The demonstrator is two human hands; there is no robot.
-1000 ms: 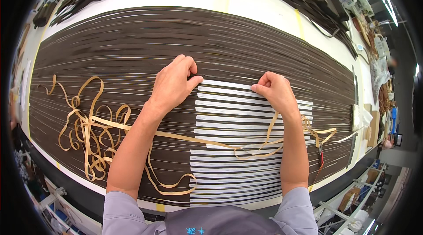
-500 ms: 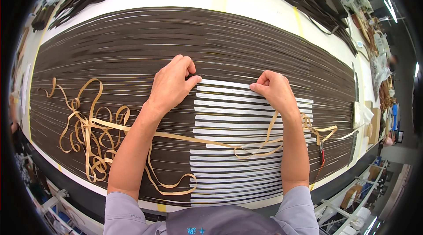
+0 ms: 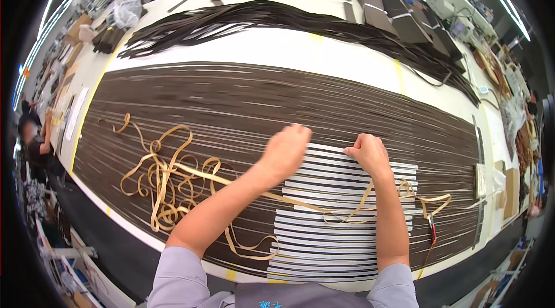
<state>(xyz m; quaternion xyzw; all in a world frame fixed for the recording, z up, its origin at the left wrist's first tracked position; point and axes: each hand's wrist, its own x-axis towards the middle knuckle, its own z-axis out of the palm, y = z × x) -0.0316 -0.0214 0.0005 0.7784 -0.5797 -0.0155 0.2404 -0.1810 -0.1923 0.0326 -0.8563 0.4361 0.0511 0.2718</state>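
Long dark brown strips (image 3: 243, 91) lie side by side across the white table. White strips (image 3: 326, 244) are laid over them in rows, nearest to me. My right hand (image 3: 370, 155) has thumb and forefinger pinched at the visible right end of the farthest white strip (image 3: 326, 148). Above the left end of the upper white rows, my left hand (image 3: 286, 152) is smeared by motion; whether it holds anything is hidden. A tan ribbon (image 3: 165, 178) lies in tangled loops left of my left forearm. One length of it passes under my forearms to the right.
A bundle of loose dark strips (image 3: 254, 16) stretches along the far side of the table. Stacked dark pieces (image 3: 404, 16) lie at the far right. A small red-handled tool (image 3: 432, 230) rests right of my right forearm. Another person (image 3: 37, 140) is at the far left edge.
The view has tilted up, bringing more of the far table in. My left hand has moved right, over the white strips, closer to my right hand, which stays by the top strip.
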